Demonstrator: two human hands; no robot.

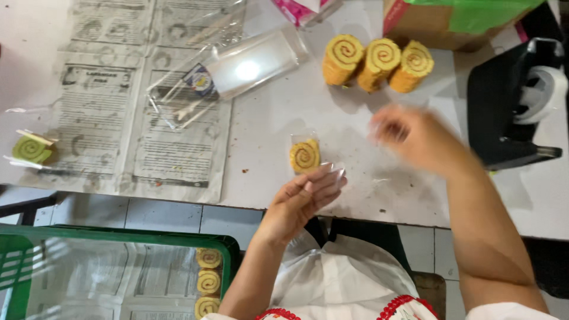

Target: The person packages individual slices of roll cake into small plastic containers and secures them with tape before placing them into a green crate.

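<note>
wrapped slice [304,155] on table [267,118], just beyond left hand [299,198] | three rolls [377,63] far | tape dispenser [515,101] right | newspaper [118,101] left | crate [118,272] near left, below table

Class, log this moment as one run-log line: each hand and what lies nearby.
left hand: fingertips on wrapped roll slice | right hand: blurred, above table, grip unclear | nearby: three unwrapped slices, tape dispenser

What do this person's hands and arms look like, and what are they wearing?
Both forearms are bare, with no gloves, watch or bracelets visible. The left hand shows clearly; the right hand is motion-blurred. A white garment with red scalloped trim covers the torso.
</note>
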